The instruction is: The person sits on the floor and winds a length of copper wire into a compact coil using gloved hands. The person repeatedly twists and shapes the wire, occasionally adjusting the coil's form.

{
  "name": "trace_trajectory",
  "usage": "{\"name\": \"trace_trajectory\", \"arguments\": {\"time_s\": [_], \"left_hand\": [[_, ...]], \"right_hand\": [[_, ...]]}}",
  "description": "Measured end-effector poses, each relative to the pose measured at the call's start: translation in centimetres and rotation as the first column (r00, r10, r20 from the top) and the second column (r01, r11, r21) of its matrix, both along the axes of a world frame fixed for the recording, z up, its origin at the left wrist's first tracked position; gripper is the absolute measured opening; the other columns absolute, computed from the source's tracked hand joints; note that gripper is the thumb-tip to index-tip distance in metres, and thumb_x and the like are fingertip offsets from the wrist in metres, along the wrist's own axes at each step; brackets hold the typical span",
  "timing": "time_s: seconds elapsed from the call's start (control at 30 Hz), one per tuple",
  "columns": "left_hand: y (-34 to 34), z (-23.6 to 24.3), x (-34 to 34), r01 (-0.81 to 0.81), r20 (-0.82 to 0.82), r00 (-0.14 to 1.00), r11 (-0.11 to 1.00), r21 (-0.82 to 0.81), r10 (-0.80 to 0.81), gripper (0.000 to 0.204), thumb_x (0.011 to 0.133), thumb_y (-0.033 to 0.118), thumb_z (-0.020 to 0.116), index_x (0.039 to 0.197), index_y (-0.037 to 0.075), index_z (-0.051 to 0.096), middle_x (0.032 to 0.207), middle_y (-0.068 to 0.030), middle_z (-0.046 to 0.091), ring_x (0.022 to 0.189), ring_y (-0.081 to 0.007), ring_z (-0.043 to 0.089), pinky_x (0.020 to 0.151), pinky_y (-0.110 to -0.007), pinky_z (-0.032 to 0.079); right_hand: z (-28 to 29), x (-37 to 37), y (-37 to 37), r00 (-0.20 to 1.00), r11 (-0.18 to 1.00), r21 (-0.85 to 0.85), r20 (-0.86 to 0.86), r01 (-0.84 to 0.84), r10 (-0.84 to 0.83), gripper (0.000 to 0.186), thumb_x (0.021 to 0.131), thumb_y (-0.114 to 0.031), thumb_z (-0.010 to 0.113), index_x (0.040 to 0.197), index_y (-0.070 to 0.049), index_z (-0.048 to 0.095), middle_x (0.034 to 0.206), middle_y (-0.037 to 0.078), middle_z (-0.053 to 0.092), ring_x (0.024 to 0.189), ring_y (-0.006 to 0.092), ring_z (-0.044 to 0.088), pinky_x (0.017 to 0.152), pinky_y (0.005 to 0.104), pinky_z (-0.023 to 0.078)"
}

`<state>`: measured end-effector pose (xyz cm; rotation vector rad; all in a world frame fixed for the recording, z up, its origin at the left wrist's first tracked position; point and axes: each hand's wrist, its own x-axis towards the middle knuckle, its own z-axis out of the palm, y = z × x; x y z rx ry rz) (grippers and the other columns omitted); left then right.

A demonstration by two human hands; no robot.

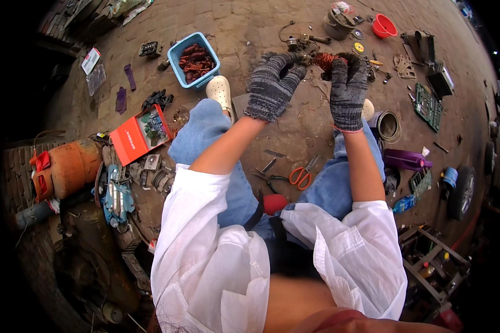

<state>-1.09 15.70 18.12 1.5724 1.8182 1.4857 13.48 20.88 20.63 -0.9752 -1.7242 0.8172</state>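
Both my hands wear grey-and-black knit gloves and are held out in front of me, close together. My right hand (348, 91) is closed on a winding of reddish copper wire (326, 59), which sticks out toward the left. My left hand (272, 87) has its fingers curled beside a dark, greasy metal part (304, 51); whether it grips this part is hidden by the glove. Between my knees lie orange-handled scissors (301, 176) and several dark hand tools (268, 165). A light-blue basin (205, 81) holding reddish-brown wire bundles stands beyond my left foot.
To the left are an open red box (132, 140) of small parts and an orange gas cylinder (75, 166). Ahead stand a grey bucket (338, 26) and a red bowl (384, 25). At right lie a green tool case (428, 108), a purple case (406, 160) and a wheel (462, 193).
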Motion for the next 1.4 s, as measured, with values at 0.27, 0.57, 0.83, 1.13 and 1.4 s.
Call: {"name": "trace_trajectory", "arguments": {"time_s": [0.27, 0.57, 0.83, 1.13, 1.4], "left_hand": [[-0.3, 1.6, 0.3, 0.043, -0.376, 0.912, 0.875, 0.482, 0.163, 0.023, 0.066, 0.019, 0.07, 0.087, 0.012, 0.065, 0.08, -0.0075, 0.059, 0.074, -0.0267, 0.054, 0.066, -0.039, 0.044], [0.2, 1.2, -0.4, 0.124, -0.513, 0.837, 0.847, 0.517, 0.19, 0.021, 0.063, 0.016, 0.066, 0.082, 0.01, 0.063, 0.079, -0.0063, 0.057, 0.071, -0.0251, 0.054, 0.06, -0.037, 0.041], [0.3, 1.6, -0.8, -0.068, -0.278, 0.938, 0.895, 0.441, 0.208, 0.014, 0.064, 0.011, 0.065, 0.076, 0.005, 0.062, 0.074, -0.0105, 0.056, 0.072, -0.028, 0.053, 0.065, -0.039, 0.042], [0.3, 1.7, -1.3, -0.041, -0.128, 0.987, 0.929, 0.368, 0.094, 0.015, 0.067, 0.014, 0.067, 0.077, 0.004, 0.063, 0.075, -0.012, 0.057, 0.073, -0.0288, 0.054, 0.066, -0.038, 0.043], [0.3, 1.0, -0.6, 0.063, -0.265, 0.963, 0.912, 0.406, 0.051, 0.018, 0.063, 0.016, 0.07, 0.078, 0.008, 0.064, 0.078, -0.0117, 0.057, 0.074, -0.0284, 0.055, 0.066, -0.038, 0.044]], "right_hand": [[0.6, -1.6, -1.3, 0.992, 0.997, 0.041, -0.1, -0.069, 0.072, 0.016, 0.089, -0.014, 0.046, 0.097, -0.001, 0.047, 0.076, 0.006, 0.057, 0.06, 0.0112, 0.053, 0.056, 0.0246, 0.044], [0.3, -1.7, -1.6, 0.99, 0.981, -0.154, -0.1, -0.116, 0.101, 0.015, 0.088, -0.012, 0.049, 0.096, 0.001, 0.052, 0.078, 0.007, 0.055, 0.066, 0.0112, 0.051, 0.06, 0.025, 0.044], [-0.2, -1.8, -1.7, 0.995, 0.987, -0.128, -0.033, -0.095, 0.092, 0.017, 0.088, -0.014, 0.05, 0.096, 0.001, 0.051, 0.076, 0.007, 0.056, 0.063, 0.0118, 0.054, 0.058, 0.0249, 0.045], [-0.2, -1.6, -1.4, 0.974, 0.954, -0.266, -0.21, -0.136, 0.081, 0.019, 0.089, -0.016, 0.048, 0.097, 0.001, 0.052, 0.08, 0.009, 0.059, 0.066, 0.0129, 0.056, 0.061, 0.0249, 0.046], [0.0, -1.4, -1.2, 0.991, 0.973, -0.206, -0.101, -0.102, 0.083, 0.018, 0.089, -0.014, 0.049, 0.094, 0.002, 0.054, 0.081, 0.009, 0.059, 0.069, 0.0137, 0.054, 0.062, 0.0269, 0.045]]}}
